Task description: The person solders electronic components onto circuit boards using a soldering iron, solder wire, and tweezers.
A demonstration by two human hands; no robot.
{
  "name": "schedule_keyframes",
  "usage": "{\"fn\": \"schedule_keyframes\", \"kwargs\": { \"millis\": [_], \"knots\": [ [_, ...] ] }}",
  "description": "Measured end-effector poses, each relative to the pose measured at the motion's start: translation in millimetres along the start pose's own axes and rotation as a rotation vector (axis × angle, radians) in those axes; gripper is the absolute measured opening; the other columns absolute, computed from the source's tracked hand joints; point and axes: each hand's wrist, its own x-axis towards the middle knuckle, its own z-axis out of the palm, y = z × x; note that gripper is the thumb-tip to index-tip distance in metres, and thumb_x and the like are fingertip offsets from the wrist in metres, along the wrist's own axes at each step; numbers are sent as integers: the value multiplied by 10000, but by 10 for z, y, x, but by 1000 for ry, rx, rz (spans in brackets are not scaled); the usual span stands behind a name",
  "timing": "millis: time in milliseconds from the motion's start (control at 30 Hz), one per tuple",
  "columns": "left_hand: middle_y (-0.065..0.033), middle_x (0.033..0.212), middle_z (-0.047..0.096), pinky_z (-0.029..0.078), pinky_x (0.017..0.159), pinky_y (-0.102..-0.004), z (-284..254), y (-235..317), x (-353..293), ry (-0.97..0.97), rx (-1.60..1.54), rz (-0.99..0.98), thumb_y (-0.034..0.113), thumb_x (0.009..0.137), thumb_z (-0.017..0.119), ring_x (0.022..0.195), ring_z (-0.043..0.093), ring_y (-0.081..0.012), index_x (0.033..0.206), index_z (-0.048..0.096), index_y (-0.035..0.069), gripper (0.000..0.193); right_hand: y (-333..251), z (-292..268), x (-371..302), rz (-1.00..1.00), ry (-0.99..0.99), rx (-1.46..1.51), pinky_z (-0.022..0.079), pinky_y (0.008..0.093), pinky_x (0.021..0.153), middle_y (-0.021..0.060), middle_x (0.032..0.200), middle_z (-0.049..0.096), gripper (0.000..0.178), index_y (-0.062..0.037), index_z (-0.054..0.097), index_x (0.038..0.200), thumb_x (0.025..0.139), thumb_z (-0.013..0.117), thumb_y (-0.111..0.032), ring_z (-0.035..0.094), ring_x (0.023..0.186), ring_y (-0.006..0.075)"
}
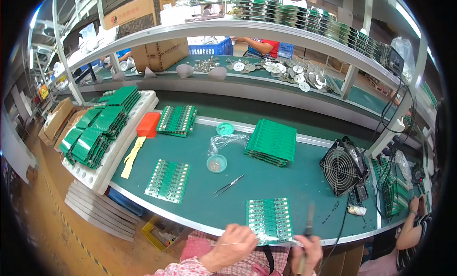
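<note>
At the near edge of the green table [204,192], the work looked partway along. From the left, piled boards filled a white foam tray [102,178], and a loose board [167,180] lay flat alone. Next came the left hand [236,245], fingers curled closed on a thin wire [229,244], then the main board [269,221] — flat at the table's edge, apparently unfinished — and the right hand [309,252], closed round a blurred pen-like tool [310,216] that pointed up beside it. Which piles were done or waiting could not be told.

Counted left to right: one yellow glove-like piece [133,158], one red box [148,125], one loose board, one small stack [177,120], two round teal dishes [216,163], one pair of tweezers [229,185], one main board, one larger stack [271,141], one fan [342,167]. Boards within the piles overlapped — too closely to count.
</note>
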Motion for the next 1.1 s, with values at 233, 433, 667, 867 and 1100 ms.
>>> {"fn": "schedule_keyframes", "kwargs": {
  "millis": [233, 433, 667, 867, 1100],
  "knots": [
    [-71, 851, 516, 450, 741, -343, 14, -8, -196, -109, -317, 212, 109, 754, 680, 781, 562, -250, 859, 533, 54, 189, -502, 393, -77, -64, -170, -23, 492, 376, 646, 123, 837, 578, 249, -73, 690, 906, 702, 831, -55, 609, 755, 299],
    [-165, 849, 632, 486, 618, -474, -296, -218, -477, -455, -942, -257, 251, 945, 639, 716, 628, -389, 1027, 477, 42, 277, -595, 349, -30, -110, -284, -5, 463, 388, 640, 104, 804, 586, 216, -83, 685, 874, 703, 792, -6, 567, 759, 300],
    [-133, 950, 738, 555, 816, -375, -452, -1589, -2430, -418, -624, -1269, 319, 992, 592, 867, 717, -221, 1090, 678, 23, 323, -212, -206, 332, -46, -185, -279, 445, 343, 806, 137, 896, 508, 172, -13, 524, 885, 812, 606, 119, 527, 827, 282],
    [-94, 726, 681, 551, 615, -373, -643, -2294, -5022, 452, -405, -1895, 564, 987, 525, 680, 710, -221, 897, 645, 10, 574, 1970, -2117, 128, 94, -711, -116, 536, 285, 546, 159, 840, 693, 528, 135, 618, 1153, 1007, 556, -368, 669, 626, 286],
    [-117, 709, 655, 474, 969, -421, -2463, -1994, -3069, 840, -847, -1123, 550, 1070, 327, 822, 683, -272, 738, 622, 59, 663, 254, -562, 214, 128, 210, -329, 460, 313, 823, 91, 929, 560, 79, -8, 579, 1052, 998, 543, -52, 542, 870, 191]
  ]
}}
